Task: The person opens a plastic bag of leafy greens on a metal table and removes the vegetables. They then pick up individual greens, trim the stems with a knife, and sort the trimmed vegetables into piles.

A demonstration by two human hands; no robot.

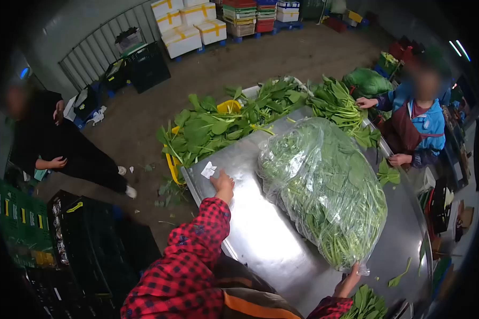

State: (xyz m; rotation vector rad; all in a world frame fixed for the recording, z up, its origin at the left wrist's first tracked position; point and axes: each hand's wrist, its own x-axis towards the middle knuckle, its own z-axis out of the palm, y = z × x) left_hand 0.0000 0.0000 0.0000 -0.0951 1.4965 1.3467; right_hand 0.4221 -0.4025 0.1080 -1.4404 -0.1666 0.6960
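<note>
A large clear plastic bag (324, 186) packed with leafy greens lies across the metal table (255, 228). My right hand (348, 280) grips the gathered end of this bag at its near side. At the far left corner of the table, my left hand (223, 186) reaches out beside a small crumpled white paper slip (208, 170). Its fingers are stretched toward the slip, with the fingertips at or very near its edge. Loose greens (366, 304) lie close to my right sleeve.
Leafy greens (207, 125) fill baskets along the far edge. Across the table, a person (418, 117) touches a bunch of greens (338, 103). Another person (53, 133) stands at left, near dark crates (90, 244). White boxes (181, 40) are stacked at the back.
</note>
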